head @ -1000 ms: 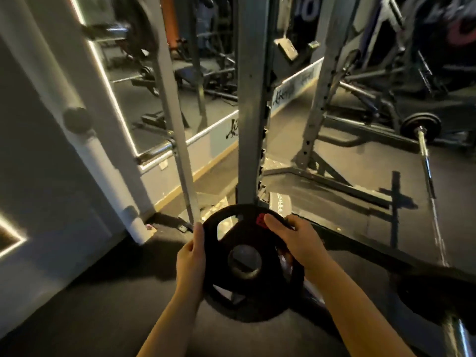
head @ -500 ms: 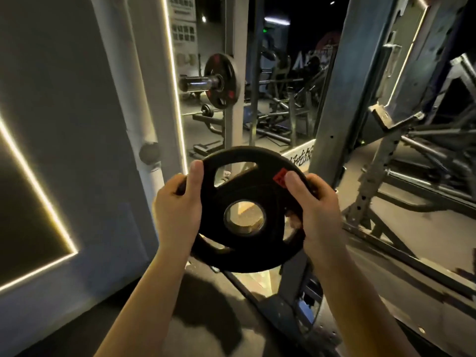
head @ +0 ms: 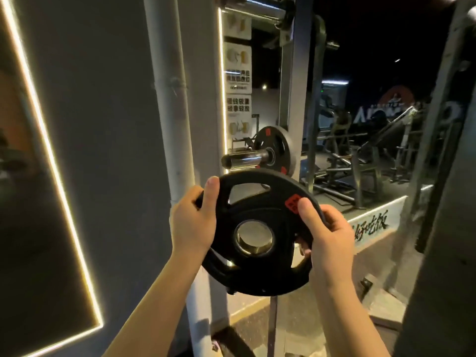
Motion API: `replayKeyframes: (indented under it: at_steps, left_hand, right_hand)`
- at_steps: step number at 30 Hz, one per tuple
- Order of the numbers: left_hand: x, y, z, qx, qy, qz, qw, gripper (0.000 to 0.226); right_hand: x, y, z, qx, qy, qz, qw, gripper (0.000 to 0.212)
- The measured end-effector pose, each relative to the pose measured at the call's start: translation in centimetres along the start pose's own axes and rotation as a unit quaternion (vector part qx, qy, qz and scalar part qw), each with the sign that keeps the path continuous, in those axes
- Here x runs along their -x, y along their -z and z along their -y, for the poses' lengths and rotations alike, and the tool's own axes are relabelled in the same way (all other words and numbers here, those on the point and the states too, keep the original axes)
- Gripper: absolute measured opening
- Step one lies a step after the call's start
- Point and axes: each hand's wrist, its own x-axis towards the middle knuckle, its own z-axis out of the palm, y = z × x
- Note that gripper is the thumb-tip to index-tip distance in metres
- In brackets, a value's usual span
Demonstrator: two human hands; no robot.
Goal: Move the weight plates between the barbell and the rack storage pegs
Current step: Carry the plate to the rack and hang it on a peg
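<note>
1. Weight plate (head: pixel 260 230), black rubber, cut-out grips, red label near its upper right. Carried in the air at about chest height, face tilted toward the camera, centre hole showing clear through.
2. Left hand (head: pixel 193 222) grasps the plate's left rim, thumb over the front face, fingers wrapped behind. Right hand (head: pixel 327 235) grasps the right rim the same way, thumb just beside the red label, fingertips showing through a cut-out lower down.
3. Storage peg (head: pixel 244 159), chrome, juts toward the camera from the rack upright (head: pixel 295 99), just above and behind the plate's top edge. Plate and peg are apart; the hole sits below the peg tip.
4. Stored plate (head: pixel 273 150) already sits at the inner end of that peg against the upright, red marks on its face. The outer stretch of the peg is bare.
5. Second chrome peg (head: pixel 257 9) higher on the same upright, at the top edge of view; nothing visible on the part in frame.
6. Progress, as a judgement: one plate racked, this one mid-carry. Remaining: raise it, line the hole on the peg tip, slide it in against the stored plate. Barbell out of view, so how many plates are left cannot be told.
7. Surroundings: grey wall with a lit strip (head: pixel 51 155) to the left, posted signs (head: pixel 238 81) beside the upright, dim gym machines (head: pixel 360 150) beyond.
</note>
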Motion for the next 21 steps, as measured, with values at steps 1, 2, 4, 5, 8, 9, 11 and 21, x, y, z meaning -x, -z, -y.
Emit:
replayKeyframes:
  at_steps: [1,2,4,5,8,9,11,21]
  left_hand:
    - [-1.0,-0.1,0.6,-0.005,-0.003,-0.008,1.000,0.055]
    - [-2.1,-0.2,1.4,-0.013,-0.001,-0.012,1.000,0.056]
    - [-4.0,-0.3,2.7,-0.020,0.002,-0.015,1.000,0.058]
    - [-5.1,-0.5,3.5,-0.022,0.002,-0.015,1.000,0.059]
    - [-8.6,-1.4,6.1,-0.012,0.000,-0.015,1.000,0.060]
    - [-9.9,-1.8,7.1,-0.004,0.006,-0.006,1.000,0.060]
    - [-12.6,-2.6,9.0,0.025,0.015,0.011,1.000,0.059]
    - [-24.6,-7.7,16.1,0.164,0.012,0.114,0.980,0.065]
  right_hand:
    - [-0.8,-0.7,-0.5,-0.002,-0.003,0.007,1.000,0.029]
    - [-1.7,-1.5,-1.3,-0.004,-0.008,0.013,1.000,0.028]
    - [-3.2,-3.0,-2.3,-0.016,-0.016,0.016,1.000,0.027]
    - [-4.0,-3.8,-2.9,-0.020,-0.020,0.014,1.000,0.027]
    - [-6.6,-6.3,-4.7,-0.019,-0.037,0.009,0.999,0.030]
    - [-7.5,-7.2,-5.4,-0.015,-0.038,0.002,0.999,0.032]
    - [-9.5,-9.0,-6.7,-0.006,-0.028,-0.020,0.999,0.032]
    - [-18.0,-16.1,-10.1,0.142,0.080,-0.085,0.983,0.018]
